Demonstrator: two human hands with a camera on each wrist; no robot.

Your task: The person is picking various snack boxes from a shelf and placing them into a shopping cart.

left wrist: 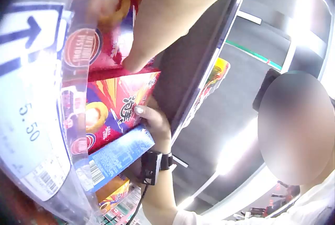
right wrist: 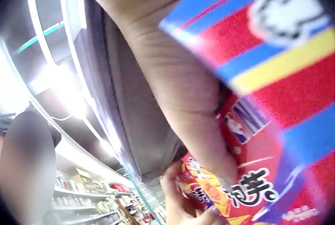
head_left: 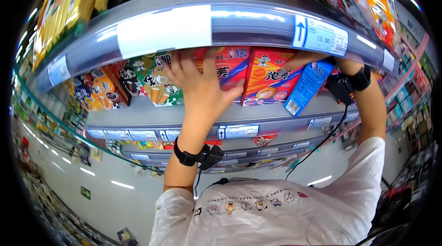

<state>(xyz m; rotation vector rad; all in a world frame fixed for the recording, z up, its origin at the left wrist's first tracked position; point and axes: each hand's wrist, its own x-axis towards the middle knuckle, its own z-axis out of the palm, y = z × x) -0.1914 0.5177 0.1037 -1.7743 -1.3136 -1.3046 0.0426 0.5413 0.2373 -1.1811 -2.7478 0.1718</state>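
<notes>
In the head view, my left hand (head_left: 200,84) spreads its fingers over a red box (head_left: 235,71), thumb out to its right edge; the fingertips reach beneath the upper shelf lip. My right hand (head_left: 306,59) has its thumb on the front of the neighbouring red box (head_left: 267,80), its other fingers hidden behind. That thumb lies near the box's top edge in the left wrist view, where the right hand (left wrist: 157,123) grips it. A tilted blue box (head_left: 307,90) stands beside the right wrist. The right wrist view shows the right hand (right wrist: 178,78) close up, the left hand (right wrist: 180,201) beyond.
Green boxes (head_left: 159,84) and orange boxes (head_left: 99,91) stand left on the same shelf. The upper shelf's lip (head_left: 258,22) with price labels overhangs the hands. Packaged bags (head_left: 69,6) lie above it. Lower shelves (head_left: 258,151) run underneath.
</notes>
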